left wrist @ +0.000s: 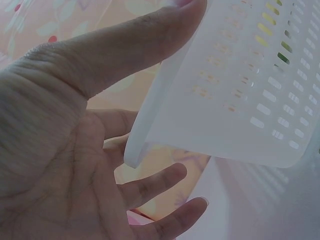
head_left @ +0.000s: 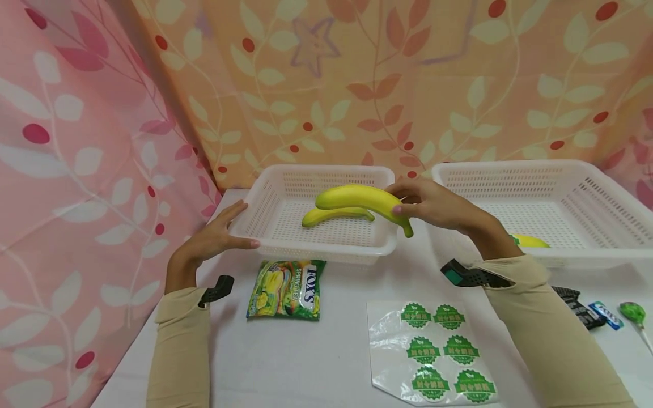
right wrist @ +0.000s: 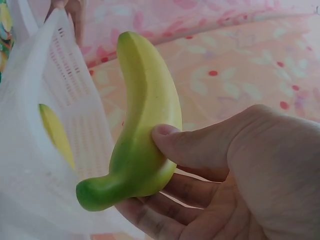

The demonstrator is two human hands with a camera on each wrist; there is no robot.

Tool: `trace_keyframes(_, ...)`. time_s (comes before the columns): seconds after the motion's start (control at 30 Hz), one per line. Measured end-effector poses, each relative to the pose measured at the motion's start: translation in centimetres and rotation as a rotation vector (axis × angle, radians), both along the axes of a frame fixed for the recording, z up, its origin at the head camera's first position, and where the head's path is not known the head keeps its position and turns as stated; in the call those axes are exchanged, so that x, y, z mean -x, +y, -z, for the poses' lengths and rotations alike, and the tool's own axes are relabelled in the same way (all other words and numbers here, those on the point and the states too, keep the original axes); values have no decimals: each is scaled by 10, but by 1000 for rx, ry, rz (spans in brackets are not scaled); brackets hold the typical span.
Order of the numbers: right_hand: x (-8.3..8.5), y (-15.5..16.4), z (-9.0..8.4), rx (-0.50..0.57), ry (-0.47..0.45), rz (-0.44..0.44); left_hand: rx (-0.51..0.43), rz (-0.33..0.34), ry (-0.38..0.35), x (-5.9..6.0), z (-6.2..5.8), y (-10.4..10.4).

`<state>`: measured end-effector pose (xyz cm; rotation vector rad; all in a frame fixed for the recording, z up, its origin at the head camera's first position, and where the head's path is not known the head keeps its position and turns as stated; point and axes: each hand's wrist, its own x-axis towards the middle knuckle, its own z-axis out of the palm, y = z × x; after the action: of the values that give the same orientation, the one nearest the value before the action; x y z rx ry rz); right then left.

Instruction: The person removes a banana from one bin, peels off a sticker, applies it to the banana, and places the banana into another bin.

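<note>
My right hand (head_left: 433,203) pinches a yellow banana (head_left: 357,196) near its stem end, thumb on one side and fingers on the other. This banana is over the right part of a white perforated basket (head_left: 326,249); its green-tinted stem shows in the right wrist view. Inside the basket lies a second banana (head_left: 323,217), partly covered by the held one in the head view. At the basket's left front corner is my left hand (head_left: 211,235), its thumb along the front rim and its fingers extended past the left side. In the left wrist view, the fingers (left wrist: 155,187) look relaxed.
Another white basket (head_left: 586,255) stands on the right, with a yellow item (head_left: 530,241) inside. On the white table are a green FOX'S candy bag (head_left: 285,290), a sheet of green stickers (head_left: 428,351), a black packet (head_left: 584,309), a small blue-white wrapper (head_left: 606,315) and a lollipop (head_left: 632,311).
</note>
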<state>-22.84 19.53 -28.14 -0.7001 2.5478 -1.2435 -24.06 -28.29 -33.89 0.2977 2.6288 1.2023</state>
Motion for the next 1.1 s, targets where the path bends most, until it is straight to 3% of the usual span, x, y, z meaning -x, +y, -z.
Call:
trace_keyframes(0.27, -32, 31, 9, -24, 58, -10, 10, -2, -1, 1, 1, 0)
trace_keyframes(0.63, -69, 50, 39, -47, -79, -106, 22, 1, -4, 1, 0, -1)
trace_keyframes(0.77, -75, 50, 52, -108, -113, -111, 32, 16, 9, 1, -1, 0)
trace_keyframes(1.1, -74, 51, 79, -203, -82, -22, 73, 44, 42, -3, -8, 5)
